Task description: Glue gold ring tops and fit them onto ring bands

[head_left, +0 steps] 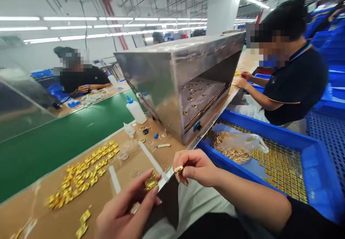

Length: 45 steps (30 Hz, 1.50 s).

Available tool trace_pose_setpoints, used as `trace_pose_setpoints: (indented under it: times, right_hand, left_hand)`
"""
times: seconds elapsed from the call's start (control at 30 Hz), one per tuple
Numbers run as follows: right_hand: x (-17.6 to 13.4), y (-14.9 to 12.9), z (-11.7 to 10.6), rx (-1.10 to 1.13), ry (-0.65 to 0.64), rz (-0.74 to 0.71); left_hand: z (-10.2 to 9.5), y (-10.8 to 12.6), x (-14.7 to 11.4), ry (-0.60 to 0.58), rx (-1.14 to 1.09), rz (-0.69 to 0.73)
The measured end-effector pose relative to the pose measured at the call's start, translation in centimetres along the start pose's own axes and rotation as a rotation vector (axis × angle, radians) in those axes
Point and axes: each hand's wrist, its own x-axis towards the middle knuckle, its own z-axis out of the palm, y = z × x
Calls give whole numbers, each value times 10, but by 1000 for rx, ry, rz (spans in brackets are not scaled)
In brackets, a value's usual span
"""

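My left hand (129, 206) pinches a shiny gold square piece (151, 182) between thumb and fingertips at the table's front edge. A second, pale item (135, 207) shows lower in that palm, too small to name. To the right, my right hand (196, 168) is closed on a small gold ring-like piece (178, 169), held between thumb and forefinger. A gap separates the two hands. Rows of similar gold pieces (81, 174) lie on the brown work table (129, 170) to the left, with a pair of gold pieces (84, 221) nearer me.
A metal box (151, 88) with an open side holds scattered gold pieces. A blue tray (318, 167) at right carries gold squares and a plastic bag (242, 147) of small parts. Beside the green belt (88, 135) stands a white bottle (136, 110). Co-workers sit left and right.
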Motion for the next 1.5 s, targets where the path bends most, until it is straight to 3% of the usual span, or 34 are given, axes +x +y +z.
trace_pose_setpoints:
  times: [0.2,0.43,0.73,0.9,1.03,1.2,1.37,1.5]
  right_hand:
    - [2,-3,31,42,-150,-27]
    - [4,-1,49,187,-199,7]
    - [9,-1,57,131,-207,95]
    - [11,-2,58,113,-221,63]
    - [11,1,58,103,-234,10]
    - [10,3,61,98,-213,8]
    - [9,-4,63,25,-192,-60]
    - [10,-4,64,-42,-179,-82]
  left_hand:
    - [0,19,-21,78,-118,14]
    - [-8,15,-31,119,-78,73]
    - [-10,12,-35,162,-78,74]
    - [-10,9,-37,137,-81,108]
    - [-8,13,-39,220,-94,41]
    - [-15,7,-34,103,-62,134]
    - [-17,5,-32,122,-42,167]
    - [-11,14,-33,152,-88,116]
